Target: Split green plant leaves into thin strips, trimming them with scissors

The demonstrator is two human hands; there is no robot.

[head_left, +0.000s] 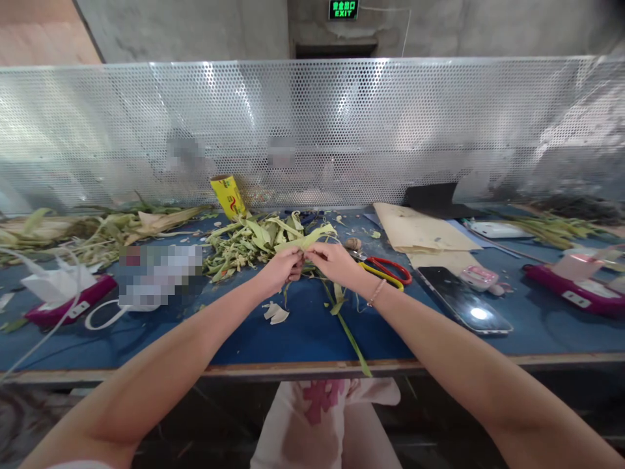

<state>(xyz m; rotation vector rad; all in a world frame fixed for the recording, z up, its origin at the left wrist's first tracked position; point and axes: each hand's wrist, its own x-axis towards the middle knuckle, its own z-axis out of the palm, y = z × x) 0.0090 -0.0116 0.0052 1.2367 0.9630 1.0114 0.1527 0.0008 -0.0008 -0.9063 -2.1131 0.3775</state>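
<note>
My left hand (284,268) and my right hand (338,263) meet above the middle of the blue table. Both have their fingers closed in a pinch on a pale green husk-like leaf (318,233), whose broad end shows above the fingertips. Exactly where each fingertip grips it is hidden. Just behind and left of the hands lies a heap of green leaves and stalks (244,240). A long green strip (352,339) trails below my right hand to the table's front edge. Scissors with red and yellow handles (390,271) lie beside my right wrist.
A yellow tube-like container (228,197) leans behind the heap. Brown paper (420,228), a black phone (463,301) and a pink gadget (478,277) lie on the right. Purple power strips (73,306) with cables flank both sides. A perforated metal screen (351,130) stands along the back.
</note>
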